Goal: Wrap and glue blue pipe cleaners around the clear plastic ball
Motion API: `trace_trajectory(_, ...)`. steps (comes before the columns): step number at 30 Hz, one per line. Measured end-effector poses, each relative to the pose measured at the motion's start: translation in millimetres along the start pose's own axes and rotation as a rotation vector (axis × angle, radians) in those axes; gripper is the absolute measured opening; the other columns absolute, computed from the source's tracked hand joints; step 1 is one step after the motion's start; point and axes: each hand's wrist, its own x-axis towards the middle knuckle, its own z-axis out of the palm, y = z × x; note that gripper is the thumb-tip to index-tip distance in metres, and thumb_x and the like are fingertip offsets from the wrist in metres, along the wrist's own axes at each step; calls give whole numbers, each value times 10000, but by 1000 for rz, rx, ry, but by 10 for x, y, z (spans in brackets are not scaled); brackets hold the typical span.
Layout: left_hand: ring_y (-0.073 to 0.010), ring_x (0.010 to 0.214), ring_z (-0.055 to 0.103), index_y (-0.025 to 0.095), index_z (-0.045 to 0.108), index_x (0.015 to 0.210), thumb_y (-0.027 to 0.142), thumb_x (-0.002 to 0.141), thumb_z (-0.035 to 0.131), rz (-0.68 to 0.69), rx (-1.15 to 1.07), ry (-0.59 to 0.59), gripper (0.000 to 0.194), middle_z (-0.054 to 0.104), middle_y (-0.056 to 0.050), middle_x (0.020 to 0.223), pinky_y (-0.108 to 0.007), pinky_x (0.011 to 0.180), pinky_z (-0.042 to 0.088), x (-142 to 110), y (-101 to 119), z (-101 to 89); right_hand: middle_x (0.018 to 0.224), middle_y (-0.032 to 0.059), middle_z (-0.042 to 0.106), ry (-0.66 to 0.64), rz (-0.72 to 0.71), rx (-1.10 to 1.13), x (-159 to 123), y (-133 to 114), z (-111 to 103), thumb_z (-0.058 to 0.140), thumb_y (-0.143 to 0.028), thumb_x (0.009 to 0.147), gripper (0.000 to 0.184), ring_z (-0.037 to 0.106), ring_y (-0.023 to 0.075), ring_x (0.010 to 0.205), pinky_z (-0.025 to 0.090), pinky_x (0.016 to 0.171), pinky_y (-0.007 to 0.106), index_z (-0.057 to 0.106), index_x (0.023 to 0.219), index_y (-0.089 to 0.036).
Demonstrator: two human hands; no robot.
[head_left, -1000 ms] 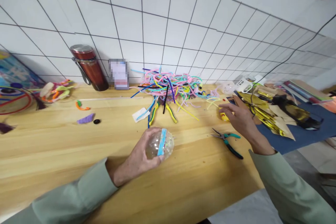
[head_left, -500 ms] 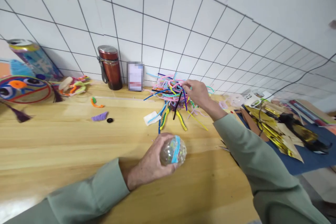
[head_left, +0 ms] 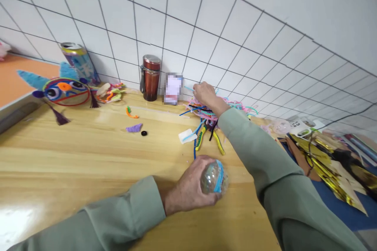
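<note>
My left hand (head_left: 191,186) is wrapped round a clear plastic ball (head_left: 209,180) with a light blue band across it, held low over the wooden table. Farther back, my right hand (head_left: 204,94) is closed in a pinch at a light blue pipe cleaner (head_left: 189,88) over the left part of a tangled pile of pipe cleaners (head_left: 235,105). My right wrist and sleeve cover part of the pile. Pliers with yellow and green handles (head_left: 218,143) lie in front of the pile, their jaws hidden. Beside them is a white paper piece (head_left: 187,136) with a light blue strip on it.
A red-brown flask (head_left: 151,80) and a phone (head_left: 173,89) stand against the tiled wall. Leftward are a drinks can (head_left: 84,64), a decorated face craft (head_left: 66,93), a purple piece (head_left: 134,128) and a black ring (head_left: 144,133). Gold foil (head_left: 332,180) lies right.
My right hand has moved left across the pile to the light blue pipe cleaner. The view has shifted left, and my left hand still holds the ball.
</note>
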Motion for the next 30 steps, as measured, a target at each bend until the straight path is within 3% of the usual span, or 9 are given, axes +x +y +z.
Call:
trace_trajectory(3,-344,1336,628,225,545,1407,295,735,882,17,-14,16,755,644,-161,1416,-507,1186,518,11,-23,16,1071,230,815,-37,0,-14,86,-14,77,655,-270,986,253,718,352,1114,548,981,457,805,1145,-143)
trace_trajectory(6,-349,1321,633,216,556,1402,310,706,908,25,-16,31,785,654,-162,1397,-507,1179,527,16,-66,32,1045,201,828,-44,10,-1,90,17,-9,656,-252,954,213,738,338,1031,551,911,437,833,1032,-163)
trace_trajectory(9,-353,1323,636,206,558,1408,324,694,923,48,-16,30,810,654,-168,1402,-510,1179,531,16,-99,41,1095,160,819,30,32,28,68,119,-267,551,-322,1014,325,729,315,1012,534,859,413,835,1031,-166)
trace_trajectory(11,-349,1328,634,212,558,1409,319,700,920,54,-10,30,804,656,-164,1407,-507,1186,527,13,-103,43,952,105,797,100,87,101,54,239,-486,505,-378,1031,389,713,281,918,519,816,392,830,1008,-166)
trace_trajectory(14,-343,1334,631,217,553,1413,297,717,900,48,9,33,782,653,-161,1414,-507,1195,519,6,-90,39,677,10,657,229,236,404,25,467,-800,599,-370,962,296,629,208,705,476,707,342,808,912,-166)
trace_trajectory(16,-342,1337,630,213,549,1412,291,726,890,47,15,27,770,647,-164,1415,-508,1195,519,1,-79,33,642,-18,607,351,326,644,-1,617,-989,625,-323,948,224,573,166,626,441,638,311,783,916,-167)
trace_trajectory(19,-338,1328,632,203,551,1402,289,738,877,50,19,24,746,649,-169,1399,-505,1184,524,-5,-70,22,687,-16,637,475,388,849,-46,783,-1266,633,-271,989,156,543,125,596,407,584,276,740,941,-168)
trace_trajectory(23,-338,1332,630,198,545,1414,293,735,879,38,21,21,762,642,-171,1411,-504,1182,525,-6,-76,19,772,11,716,568,385,886,-122,854,-1650,604,-175,1051,110,521,93,619,372,576,264,707,1031,-141)
trace_trajectory(30,-337,1325,644,215,555,1419,325,748,888,30,16,27,758,645,-161,1416,-500,1177,532,-5,-81,24,1124,153,816,677,361,974,-340,851,-2239,479,-100,1088,256,598,48,644,371,588,264,712,1187,-59)
